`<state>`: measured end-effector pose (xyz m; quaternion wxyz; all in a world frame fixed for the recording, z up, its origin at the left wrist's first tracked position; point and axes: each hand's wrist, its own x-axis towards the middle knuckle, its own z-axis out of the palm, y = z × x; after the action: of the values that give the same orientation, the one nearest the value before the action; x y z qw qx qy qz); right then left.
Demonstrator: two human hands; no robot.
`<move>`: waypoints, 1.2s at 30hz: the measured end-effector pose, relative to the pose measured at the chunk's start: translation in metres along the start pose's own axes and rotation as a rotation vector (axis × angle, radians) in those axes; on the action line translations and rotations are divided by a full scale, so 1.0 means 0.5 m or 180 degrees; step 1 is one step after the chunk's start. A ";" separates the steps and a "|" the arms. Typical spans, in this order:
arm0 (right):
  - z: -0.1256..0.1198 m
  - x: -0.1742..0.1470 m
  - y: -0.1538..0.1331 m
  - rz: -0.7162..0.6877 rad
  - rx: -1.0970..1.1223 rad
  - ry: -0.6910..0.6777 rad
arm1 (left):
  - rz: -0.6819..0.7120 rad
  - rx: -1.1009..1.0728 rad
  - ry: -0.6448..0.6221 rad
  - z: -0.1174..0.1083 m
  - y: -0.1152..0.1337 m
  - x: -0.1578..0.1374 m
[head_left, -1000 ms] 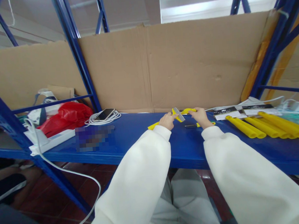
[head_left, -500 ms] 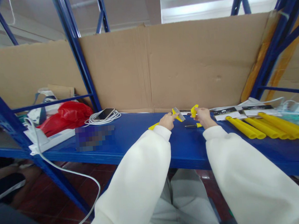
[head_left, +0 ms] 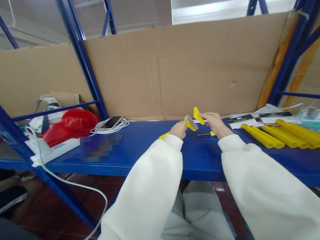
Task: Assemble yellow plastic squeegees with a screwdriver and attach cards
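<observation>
My left hand (head_left: 179, 129) is closed on a yellow scraper head with a flat grey blade (head_left: 192, 123), held above the blue shelf. In my right hand (head_left: 215, 122), the fingers pinch a small flat yellow plastic piece (head_left: 197, 114), raised just beyond the blade and apart from it as far as I can see. A screwdriver (head_left: 205, 134) with a dark shaft and a yellow end lies below my right hand. Part of a yellow tube-like piece (head_left: 164, 135) shows on the shelf, partly hidden by my left hand and sleeve.
Several yellow tubes (head_left: 262, 136) lie on the right of the blue shelf (head_left: 148, 150), before black-and-white packaging cards (head_left: 242, 121). On the left are a phone (head_left: 112, 122) on a coiled white cable, a power strip (head_left: 60, 149) and a red bag (head_left: 78, 122). Cardboard (head_left: 200, 69) stands behind.
My right hand has moved left, bringing its yellow piece close to the scraper head and turning it. The left hand has stayed almost in place, with the blade tilted slightly differently.
</observation>
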<state>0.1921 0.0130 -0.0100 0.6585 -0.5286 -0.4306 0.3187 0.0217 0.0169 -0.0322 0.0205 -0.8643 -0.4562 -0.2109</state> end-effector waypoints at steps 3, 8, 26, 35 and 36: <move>0.013 -0.007 0.011 -0.0375 -0.0385 -0.0122 | -0.0050 -0.0030 0.0011 -0.002 0.003 -0.003; 0.024 -0.020 0.018 -0.0644 -0.0567 -0.0353 | -0.0046 -0.0081 0.0049 -0.002 0.003 -0.005; 0.025 -0.032 0.015 -0.0550 -0.0827 -0.0337 | 0.0184 -0.0327 0.0182 0.017 -0.011 0.007; 0.022 -0.020 0.024 -0.0678 -0.0882 -0.0369 | 0.0191 -0.0308 0.0244 0.022 -0.009 0.008; 0.021 -0.020 0.025 -0.0687 -0.0882 -0.0372 | 0.0210 -0.0315 0.0254 0.023 -0.010 0.008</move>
<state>0.1788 0.0119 -0.0235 0.5835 -0.5456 -0.5621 0.2141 0.0237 0.0258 -0.0418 0.0029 -0.8697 -0.4153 -0.2667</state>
